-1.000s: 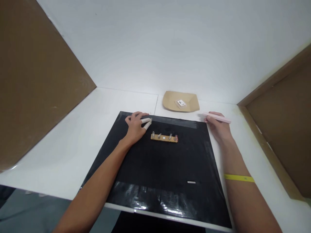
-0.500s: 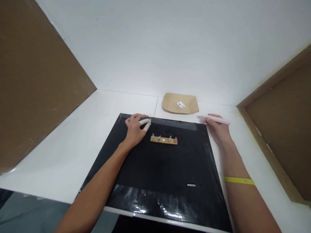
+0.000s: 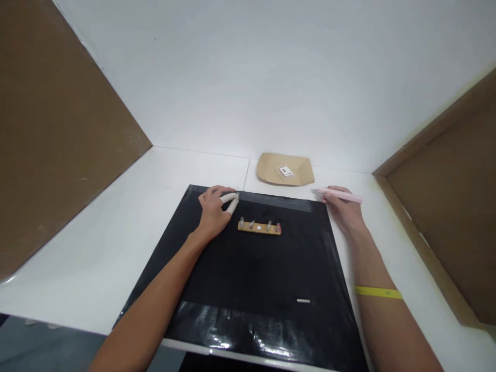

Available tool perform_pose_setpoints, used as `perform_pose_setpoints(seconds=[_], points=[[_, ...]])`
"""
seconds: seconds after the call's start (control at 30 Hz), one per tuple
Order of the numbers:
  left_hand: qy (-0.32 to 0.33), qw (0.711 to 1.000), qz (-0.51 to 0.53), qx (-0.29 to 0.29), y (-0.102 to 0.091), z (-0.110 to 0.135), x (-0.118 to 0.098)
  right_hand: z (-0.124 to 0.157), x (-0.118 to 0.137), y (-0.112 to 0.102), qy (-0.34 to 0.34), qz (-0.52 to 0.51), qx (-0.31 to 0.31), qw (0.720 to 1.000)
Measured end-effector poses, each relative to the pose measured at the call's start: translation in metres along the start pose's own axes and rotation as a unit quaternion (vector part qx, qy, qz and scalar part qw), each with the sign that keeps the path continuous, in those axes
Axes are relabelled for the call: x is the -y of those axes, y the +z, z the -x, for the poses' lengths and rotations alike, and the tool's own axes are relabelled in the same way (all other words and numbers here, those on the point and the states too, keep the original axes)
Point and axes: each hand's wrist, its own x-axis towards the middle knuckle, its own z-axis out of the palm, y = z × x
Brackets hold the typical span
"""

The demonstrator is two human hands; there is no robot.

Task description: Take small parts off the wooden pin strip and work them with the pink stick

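Note:
A narrow tan circuit strip with several small upright parts lies on a black mat. My left hand rests on the mat just left of the strip, fingers loosely curled, with white covers on two fingertips; it holds nothing I can see. My right hand sits at the mat's right edge and grips a pink pen-like tool, which lies roughly level and points left.
A tan paper tray holding a small clear packet with a label stands behind the mat. A small white piece lies near the mat's front. Brown boards wall the white table on the left and right.
Both hands and the strip keep their places on the mat. The view has tilted up slightly, so everything sits a little lower in the picture.

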Motion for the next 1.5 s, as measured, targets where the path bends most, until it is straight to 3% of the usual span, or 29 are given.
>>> perform_pose_setpoints(seconds=[1.5], points=[[-0.003,1.000,0.003,-0.019,-0.0004,0.0005,-0.0016,0.0005,-0.0049,0.0004,0.009,0.027,0.006,1.000]])
